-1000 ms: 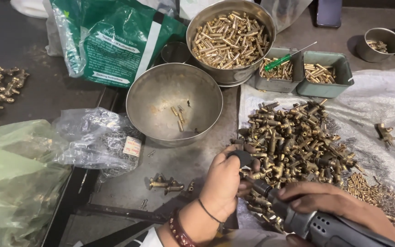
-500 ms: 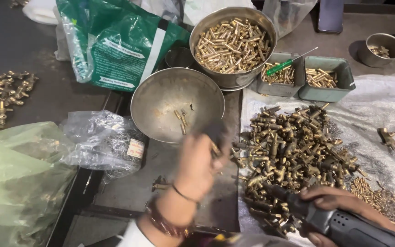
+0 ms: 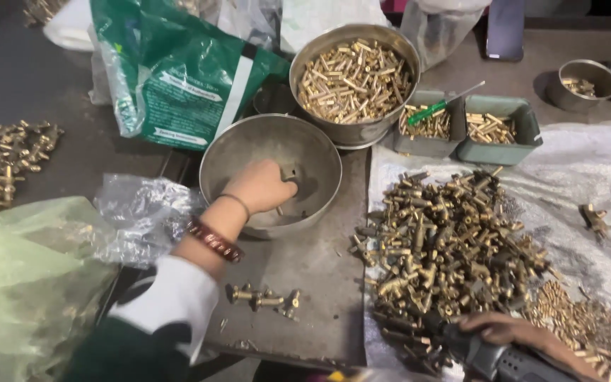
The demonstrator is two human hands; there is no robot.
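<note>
Brass fittings are being sorted — the left hand is dipping into the steel bowl, fingers curled around a small fitting. The right hand is gripping a power tool beside the heap — likely the next piece's source.

Green-white bag top left; phone top right.

A small brass fitting sits at the fingertips of the left hand, inside the wide, shallow steel bowl, which stands upright on the desk. A grey power tool lies under the right hand
</note>
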